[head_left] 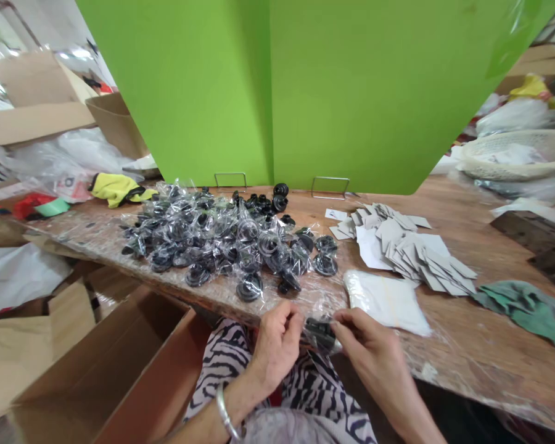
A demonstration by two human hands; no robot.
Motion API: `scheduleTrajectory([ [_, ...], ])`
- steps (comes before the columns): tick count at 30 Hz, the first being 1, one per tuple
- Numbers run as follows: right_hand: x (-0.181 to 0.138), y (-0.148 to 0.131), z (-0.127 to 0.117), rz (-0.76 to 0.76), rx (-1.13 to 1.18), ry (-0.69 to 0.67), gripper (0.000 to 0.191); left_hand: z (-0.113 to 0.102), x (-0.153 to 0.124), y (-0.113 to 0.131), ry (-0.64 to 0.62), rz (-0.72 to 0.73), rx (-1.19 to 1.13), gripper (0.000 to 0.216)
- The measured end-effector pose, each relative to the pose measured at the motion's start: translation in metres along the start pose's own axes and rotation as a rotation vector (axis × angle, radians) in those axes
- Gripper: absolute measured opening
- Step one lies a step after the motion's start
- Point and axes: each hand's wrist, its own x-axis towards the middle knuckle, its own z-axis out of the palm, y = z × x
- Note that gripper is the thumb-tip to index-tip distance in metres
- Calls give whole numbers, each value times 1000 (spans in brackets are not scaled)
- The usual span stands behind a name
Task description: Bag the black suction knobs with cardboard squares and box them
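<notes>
Centrally, pinching a bagged black part [320, 334] between left hand [277, 348] and right hand [374, 351]; more bagged parts [222, 240] lying just beyond.

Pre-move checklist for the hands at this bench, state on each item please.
1. Bagged part held: ok, pinched between left hand and right hand.
2. Bag seal: cannot tell, fingers cover that end.
3. Pile of bagged black parts within reach: ok, straight ahead on the bench.
4. Pile clear of the bench edge: not ok, its front bags lie close to it.
5. Carton open: ok, flaps up, below the bench on the left.
</notes>
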Motion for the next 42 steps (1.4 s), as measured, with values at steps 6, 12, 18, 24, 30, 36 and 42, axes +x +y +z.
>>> scheduleTrajectory([
  [6,12,-2,-6,204,429,9,41,-44,69,54,148,267,-79,16],
  [12,18,47,-30,89,-143,249,28,-85,125,36,374,757,704,15],
  [18,57,69,-47,221,-708,138,21,-79,134,6,200,716,977,16],
  [24,76,69,-40,342,-793,83,18,-69,123,18,167,745,1005,19],
  [30,80,73,-39,352,-663,153,14,-63,107,14,243,734,1017,20],
  [36,88,80,-56,295,-338,420,29,-42,68,11,379,804,752,13],
  [42,38,29,0,20,37,185,23,5,17,-2,-217,148,-249,27],
])
